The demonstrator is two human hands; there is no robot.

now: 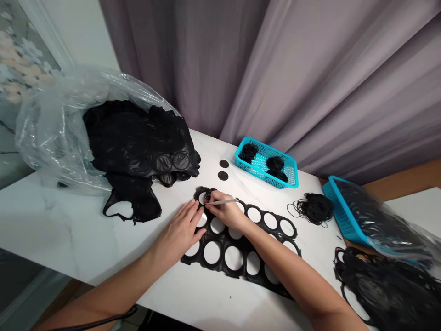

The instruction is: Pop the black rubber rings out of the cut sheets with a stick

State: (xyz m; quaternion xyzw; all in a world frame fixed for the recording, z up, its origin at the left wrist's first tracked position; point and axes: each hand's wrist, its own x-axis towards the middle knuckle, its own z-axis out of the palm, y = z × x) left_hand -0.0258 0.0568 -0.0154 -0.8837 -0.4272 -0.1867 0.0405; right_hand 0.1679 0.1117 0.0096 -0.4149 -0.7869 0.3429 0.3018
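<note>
A black rubber-like sheet (243,250) with rows of round holes lies flat on the white table. My left hand (184,225) rests on its left end, fingers stretched out and pressing lightly. My right hand (225,212) is closed around a slim, pale, pen-like tool (222,201) at the sheet's far left corner. Thin black rings (207,196) show by the right fingertips, at the hole there; whether the fingers touch them I cannot tell. The tool's exact kind is unclear, and my right forearm covers part of the sheet.
A clear plastic bag (51,124) with piled black sheets (138,138) stands left. Two dark discs (223,170) lie behind the hands. Turquoise basket (265,177) holds black ring bundles. Right are a ring heap (315,208), another turquoise basket (339,211) and black scraps (382,285).
</note>
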